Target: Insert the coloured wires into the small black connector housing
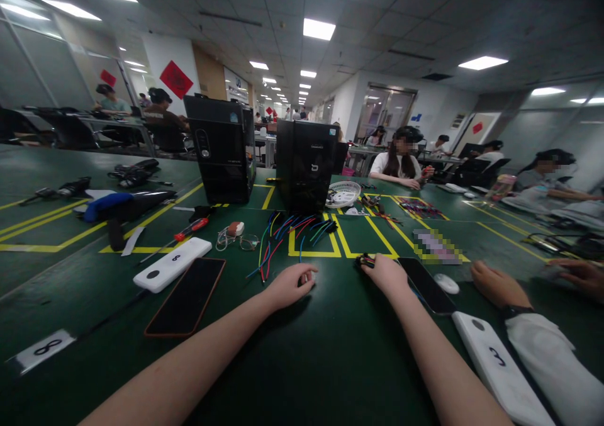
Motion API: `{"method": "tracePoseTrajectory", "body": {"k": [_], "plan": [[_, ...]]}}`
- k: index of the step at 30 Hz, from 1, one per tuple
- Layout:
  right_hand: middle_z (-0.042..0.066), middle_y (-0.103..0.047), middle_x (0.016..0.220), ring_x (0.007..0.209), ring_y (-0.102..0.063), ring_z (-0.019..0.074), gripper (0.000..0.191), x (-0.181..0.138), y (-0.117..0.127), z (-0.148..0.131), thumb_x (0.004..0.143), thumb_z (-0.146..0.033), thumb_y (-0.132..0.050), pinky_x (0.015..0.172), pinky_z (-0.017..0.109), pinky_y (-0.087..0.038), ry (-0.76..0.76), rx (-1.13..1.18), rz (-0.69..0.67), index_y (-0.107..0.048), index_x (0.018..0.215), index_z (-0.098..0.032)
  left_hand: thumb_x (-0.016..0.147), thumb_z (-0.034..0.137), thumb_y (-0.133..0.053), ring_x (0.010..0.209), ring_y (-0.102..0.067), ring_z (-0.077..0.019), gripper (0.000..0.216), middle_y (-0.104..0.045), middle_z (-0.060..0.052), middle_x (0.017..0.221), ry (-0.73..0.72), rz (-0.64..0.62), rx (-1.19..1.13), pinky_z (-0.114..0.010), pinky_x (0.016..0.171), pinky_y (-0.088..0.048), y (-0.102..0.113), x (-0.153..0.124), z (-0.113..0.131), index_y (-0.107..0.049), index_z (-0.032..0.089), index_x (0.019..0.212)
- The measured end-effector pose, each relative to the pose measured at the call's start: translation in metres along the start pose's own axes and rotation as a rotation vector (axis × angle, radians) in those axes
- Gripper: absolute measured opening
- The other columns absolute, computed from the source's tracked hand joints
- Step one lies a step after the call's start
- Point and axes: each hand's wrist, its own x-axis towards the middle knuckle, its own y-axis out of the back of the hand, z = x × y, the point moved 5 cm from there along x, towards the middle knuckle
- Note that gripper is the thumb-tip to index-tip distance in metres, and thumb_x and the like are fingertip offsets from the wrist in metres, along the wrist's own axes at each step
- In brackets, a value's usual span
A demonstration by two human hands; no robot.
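Observation:
My left hand (291, 285) is above the green table, its fingers curled with thumb and index close together; whatever they hold, if anything, is too small to make out. My right hand (389, 277) is closed around a small bundle of wires (365, 260) with dark ends. Just beyond my left hand lie loose coloured wires (271, 240) in blue, red, green and yellow. A black phone (427, 285) is next to my right wrist. Another phone with an orange-brown edge (186, 297) lies left of my left forearm.
Two black computer cases (309, 165) (219, 152) stand behind the wires. A white basket (343, 194), glasses (240, 240), a red-handled screwdriver (191, 229) and white power banks (172, 264) lie around. At right, a co-worker's hand (500, 285) rests near a white mouse (446, 284).

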Motion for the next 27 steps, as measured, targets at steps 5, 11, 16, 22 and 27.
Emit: {"method": "tracePoseTrajectory", "body": {"k": [5, 11, 16, 22, 27], "plan": [[0.017, -0.064, 0.101, 0.095, -0.061, 0.0278, 0.042, 0.02, -0.005, 0.044, 0.081, -0.049, -0.046, 0.068, 0.034, -0.047, -0.207, 0.047, -0.055, -0.06, 0.098, -0.013, 0.083, 0.023, -0.049, 0.076, -0.054, -0.017, 0.017, -0.059, -0.001, 0.077, -0.104, -0.077, 0.129, -0.028, 0.073, -0.041, -0.004, -0.001, 0.007, -0.063, 0.021, 0.093], [0.022, -0.06, 0.108, 0.098, -0.06, 0.0304, 0.058, 0.025, -0.005, 0.069, 0.079, -0.055, -0.045, 0.072, 0.037, -0.047, -0.327, 0.123, -0.024, -0.05, 0.113, -0.009, 0.084, 0.022, -0.049, 0.074, -0.053, -0.0155, 0.018, -0.059, -0.001, 0.078, -0.113, -0.101, 0.148, -0.026, 0.072, -0.04, -0.006, 0.0, 0.006, -0.063, 0.02, 0.095], [0.019, -0.063, 0.101, 0.092, -0.061, 0.0274, 0.046, 0.04, 0.003, 0.09, 0.083, -0.047, -0.044, 0.069, 0.032, -0.045, -0.233, 0.138, 0.075, -0.051, 0.109, -0.009, 0.084, 0.021, -0.049, 0.074, -0.053, -0.0147, 0.017, -0.058, 0.0, 0.078, -0.108, -0.108, 0.154, -0.026, 0.072, -0.039, -0.008, 0.001, 0.003, -0.063, 0.02, 0.094], [0.012, -0.066, 0.093, 0.087, -0.061, 0.023, 0.027, 0.045, 0.009, 0.088, 0.087, -0.033, -0.04, 0.063, 0.028, -0.04, -0.066, 0.11, 0.122, -0.061, 0.092, -0.017, 0.084, 0.021, -0.049, 0.073, -0.053, -0.0144, 0.017, -0.058, 0.0, 0.078, -0.11, -0.115, 0.146, -0.025, 0.072, -0.039, -0.008, 0.001, 0.005, -0.063, 0.02, 0.095], [0.011, -0.067, 0.091, 0.085, -0.06, 0.0238, 0.031, 0.04, 0.014, 0.082, 0.084, -0.041, -0.044, 0.059, 0.027, -0.036, -0.055, 0.073, 0.181, -0.063, 0.093, -0.018, 0.085, 0.021, -0.049, 0.074, -0.053, -0.0146, 0.017, -0.059, -0.001, 0.078, -0.093, -0.123, 0.16, -0.026, 0.073, -0.04, -0.007, 0.001, 0.005, -0.063, 0.02, 0.095]]}}
